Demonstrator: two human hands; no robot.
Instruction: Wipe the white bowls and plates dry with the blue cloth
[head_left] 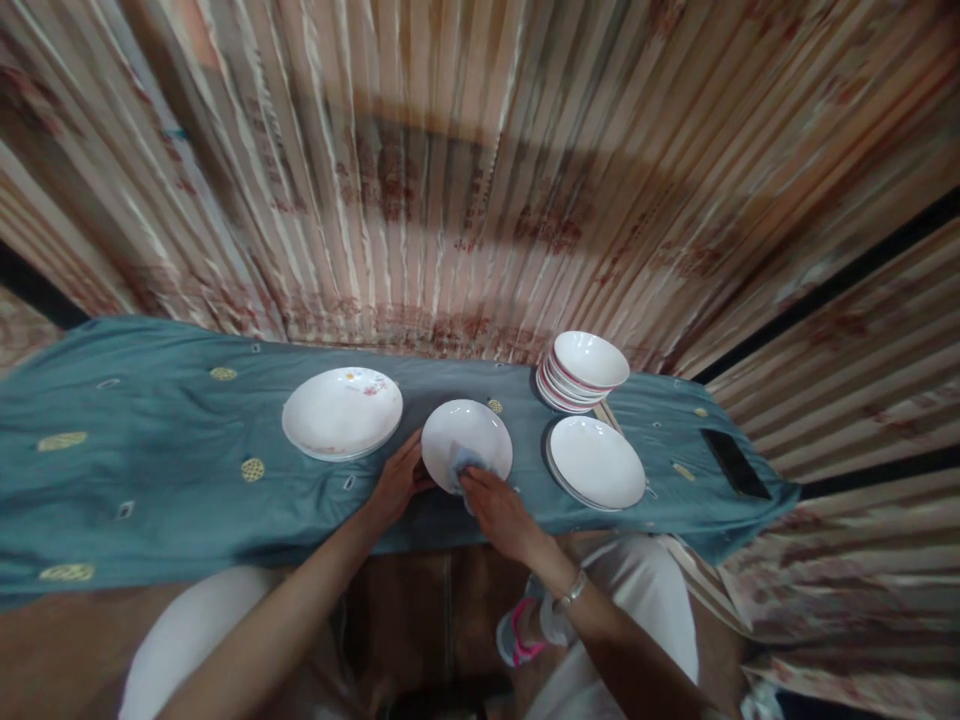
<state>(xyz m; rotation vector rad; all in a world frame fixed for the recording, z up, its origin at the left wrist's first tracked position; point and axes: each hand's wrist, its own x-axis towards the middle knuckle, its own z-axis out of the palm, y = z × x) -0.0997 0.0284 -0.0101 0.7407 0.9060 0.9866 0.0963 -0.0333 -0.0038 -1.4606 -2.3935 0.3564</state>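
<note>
A white plate (465, 425) stands at the front middle of the table, tilted a little toward me. My left hand (401, 478) grips its left rim, with the fingers partly hidden beneath the plate. In my right hand (496, 508) is a light blue cloth (462, 460), pressed against the lower middle of the plate's inner face. To the left lies a larger white plate with a flower pattern (341, 415), its rim close to my left hand. On the right, beyond my right hand, is a small stack of white plates (597, 462).
Behind the right-hand plates rises a stack of red-rimmed white bowls (589, 362). A black phone (735, 463) lies near the right end of the teal-covered table (180, 440). Patterned curtains (450, 200) hang directly behind the table. My knees are by its front edge.
</note>
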